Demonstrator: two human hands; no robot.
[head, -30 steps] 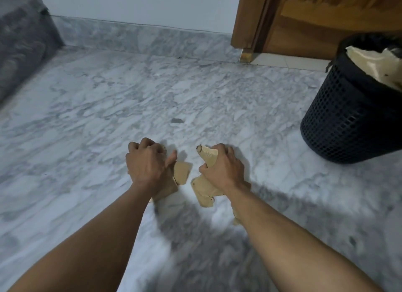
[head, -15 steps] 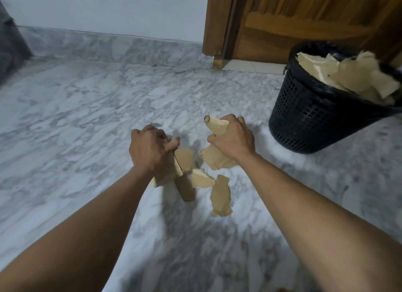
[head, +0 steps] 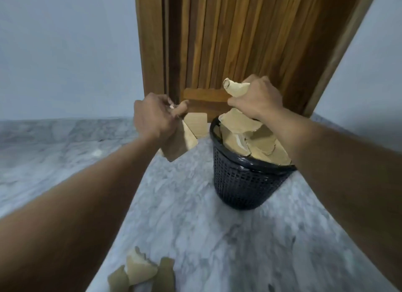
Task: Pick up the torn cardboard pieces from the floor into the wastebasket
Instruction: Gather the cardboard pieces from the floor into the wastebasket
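My right hand (head: 255,100) is shut on tan torn cardboard pieces (head: 236,88) and hovers right above the black mesh wastebasket (head: 243,182), which is heaped with cardboard scraps (head: 261,143). My left hand (head: 154,119) grips more cardboard pieces (head: 180,143) in the air, just left of the basket's rim. Three torn cardboard pieces (head: 141,270) lie on the marble floor near the bottom edge, beside my left forearm.
A wooden door and frame (head: 228,41) stand directly behind the basket. White walls with a marble skirting (head: 65,128) run along the left. The grey marble floor (head: 195,226) spreads in front of the basket.
Both hands rose from the floor and swung toward the wastebasket with cardboard in them. Three pieces dropped out and stayed on the floor. The view tilted up to the door.
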